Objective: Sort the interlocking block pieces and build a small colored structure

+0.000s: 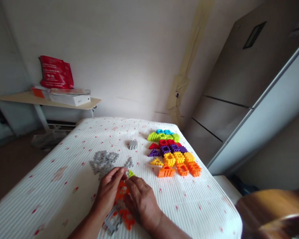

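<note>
Both hands meet over the near middle of the table. My left hand (110,186) is closed in a pinch, thumb against fingertips, and whatever it holds is too small to make out. Close beside it, my right hand (143,200) has its fingers curled together, their tips partly hidden. A lime-green piece (131,173) shows just beyond the right fingers; I cannot tell whether they touch it. Between and below the hands lie orange interlocking block pieces (127,219) and a grey piece (112,220), partly covered. Just ahead of the left hand is a grey triangular piece (129,162).
Loose grey pieces (103,161) lie left, and a stacked grey block (133,144) farther back. Sorted rows of blue, lime (161,136), red, purple, yellow (169,159) and orange blocks (182,169) stand right. A side table (17,97) bears a red bag (55,71); a refrigerator (221,83) stands right.
</note>
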The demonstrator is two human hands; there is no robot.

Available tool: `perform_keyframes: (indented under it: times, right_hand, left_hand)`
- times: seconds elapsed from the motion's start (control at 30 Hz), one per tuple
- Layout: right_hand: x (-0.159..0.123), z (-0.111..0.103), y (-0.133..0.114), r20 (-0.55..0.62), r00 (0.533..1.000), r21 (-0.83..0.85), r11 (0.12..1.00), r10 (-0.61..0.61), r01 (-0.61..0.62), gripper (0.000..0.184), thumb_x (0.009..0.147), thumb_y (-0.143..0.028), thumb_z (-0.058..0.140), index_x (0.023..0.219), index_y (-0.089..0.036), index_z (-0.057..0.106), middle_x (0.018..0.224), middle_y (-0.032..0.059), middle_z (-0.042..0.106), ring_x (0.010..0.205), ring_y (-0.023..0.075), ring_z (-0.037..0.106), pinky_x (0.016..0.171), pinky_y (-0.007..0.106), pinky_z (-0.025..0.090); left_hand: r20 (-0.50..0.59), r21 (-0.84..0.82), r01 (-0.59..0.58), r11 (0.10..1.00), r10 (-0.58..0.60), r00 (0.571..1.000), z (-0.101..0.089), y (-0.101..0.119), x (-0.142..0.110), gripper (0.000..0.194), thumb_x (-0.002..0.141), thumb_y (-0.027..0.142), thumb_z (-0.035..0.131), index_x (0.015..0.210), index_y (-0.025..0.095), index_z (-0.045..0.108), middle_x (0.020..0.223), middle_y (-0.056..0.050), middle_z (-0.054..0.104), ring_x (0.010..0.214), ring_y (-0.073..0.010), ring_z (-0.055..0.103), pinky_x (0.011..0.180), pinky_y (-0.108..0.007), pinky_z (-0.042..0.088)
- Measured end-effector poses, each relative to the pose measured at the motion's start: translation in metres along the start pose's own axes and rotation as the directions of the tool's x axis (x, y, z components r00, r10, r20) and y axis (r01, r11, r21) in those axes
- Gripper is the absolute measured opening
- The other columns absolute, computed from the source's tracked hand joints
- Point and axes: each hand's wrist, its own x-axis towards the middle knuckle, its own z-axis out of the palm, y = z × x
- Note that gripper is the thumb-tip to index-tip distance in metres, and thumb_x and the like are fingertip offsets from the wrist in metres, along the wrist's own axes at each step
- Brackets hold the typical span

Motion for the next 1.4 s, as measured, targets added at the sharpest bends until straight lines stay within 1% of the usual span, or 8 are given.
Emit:
perform_keyframes:
  times: [0.17, 0.37, 0.53, 0.67, 0.8, 1.1, 1.27, 1.4]
  right_hand:
    - [0.0, -0.002, 0.001, -0.005, 0.977, 0.215, 0.954, 0.215, -0.209, 0.038, 0.083, -0.015, 0.049, 0.12, -0.023, 0.052, 0.097, 0.0029, 0.064, 0.082, 0.0139, 0.063, 0.075, 0.024, 0.053]
    - [0.0, -0.004, 0.01, -0.225, 0.931, 0.202, 0.948, 0.288, -0.244, 0.029, 0.084, -0.02, 0.05, 0.112, -0.02, 0.057, 0.086, 0.0036, 0.066, 0.076, 0.0152, 0.062, 0.068, 0.026, 0.051]
    - [0.002, -0.008, 0.013, -0.306, 0.93, 0.056, 0.979, 0.205, -0.197, 0.027, 0.087, -0.023, 0.047, 0.113, -0.019, 0.056, 0.085, 0.0052, 0.065, 0.078, 0.0181, 0.06, 0.069, 0.031, 0.049]
    - [0.003, -0.009, 0.012, -0.271, 0.954, -0.083, 0.985, 0.125, -0.153, 0.03, 0.087, -0.027, 0.049, 0.116, -0.019, 0.054, 0.094, 0.008, 0.063, 0.084, 0.0211, 0.057, 0.073, 0.036, 0.048]
    - [0.002, -0.006, 0.009, -0.169, 0.979, -0.169, 0.976, 0.109, -0.138, 0.049, 0.081, -0.042, 0.058, 0.123, -0.018, 0.05, 0.105, 0.0108, 0.059, 0.091, 0.0244, 0.053, 0.078, 0.04, 0.046]
    - [-0.006, -0.01, 0.008, -0.102, 0.994, -0.228, 0.972, 0.037, -0.06, 0.046, 0.083, -0.036, 0.053, 0.125, -0.018, 0.046, 0.112, 0.0114, 0.059, 0.092, 0.0242, 0.053, 0.079, 0.04, 0.045]
    - [-0.011, -0.027, 0.004, -0.187, 0.982, -0.161, 0.987, -0.016, -0.014, 0.041, 0.085, -0.037, 0.052, 0.122, -0.02, 0.048, 0.109, 0.009, 0.062, 0.09, 0.0216, 0.056, 0.078, 0.037, 0.045]
    - [-0.017, -0.063, 0.029, -0.357, 0.933, -0.184, 0.977, 0.036, -0.108, 0.042, 0.084, -0.036, 0.057, 0.122, -0.022, 0.048, 0.112, 0.0091, 0.062, 0.098, 0.0227, 0.057, 0.085, 0.04, 0.044]
  left_hand:
    - [0.008, 0.05, 0.016, 0.999, -0.017, 1.0, 0.001, 0.0, 0.0, 0.041, 0.068, 0.055, 0.066, 0.085, 0.017, 0.065, 0.081, -0.004, 0.068, 0.08, -0.0209, 0.062, 0.075, -0.027, 0.049]
    - [0.165, 0.12, 0.016, 0.993, -0.035, 0.986, 0.001, 0.0, -0.002, 0.04, 0.063, 0.051, 0.071, 0.085, 0.018, 0.068, 0.085, -0.006, 0.07, 0.086, -0.0243, 0.064, 0.078, -0.029, 0.051]
    - [0.275, 0.158, -0.031, 0.987, -0.013, 0.961, -0.003, -0.005, -0.001, 0.034, 0.064, 0.046, 0.071, 0.084, 0.019, 0.068, 0.083, -0.005, 0.07, 0.082, -0.023, 0.064, 0.078, -0.03, 0.05]
    - [0.216, 0.198, -0.034, 0.98, -0.01, 0.976, -0.005, -0.004, 0.002, 0.035, 0.063, 0.048, 0.071, 0.08, 0.018, 0.066, 0.076, -0.004, 0.068, 0.075, -0.0209, 0.062, 0.071, -0.028, 0.05]
    - [0.154, 0.12, 0.008, 0.993, -0.026, 0.988, -0.006, 0.0, 0.003, 0.036, 0.06, 0.047, 0.073, 0.08, 0.018, 0.064, 0.078, -0.003, 0.067, 0.075, -0.0204, 0.061, 0.069, -0.027, 0.05]
    - [0.152, -0.021, 0.098, 0.995, -0.093, 0.984, -0.008, -0.009, 0.008, 0.033, 0.057, 0.043, 0.077, 0.075, 0.018, 0.064, 0.071, 0.001, 0.065, 0.073, -0.0164, 0.059, 0.068, -0.023, 0.048]
    - [0.153, -0.075, 0.1, 0.992, -0.087, 0.984, -0.006, -0.007, 0.004, 0.035, 0.057, 0.044, 0.078, 0.077, 0.018, 0.065, 0.076, 0.0, 0.066, 0.075, -0.0184, 0.06, 0.066, -0.025, 0.049]
    - [0.11, -0.083, 0.028, 0.996, -0.019, 0.994, -0.011, -0.009, 0.006, 0.038, 0.066, 0.05, 0.069, 0.088, 0.02, 0.066, 0.074, -0.001, 0.067, 0.072, -0.0189, 0.058, 0.065, -0.026, 0.048]
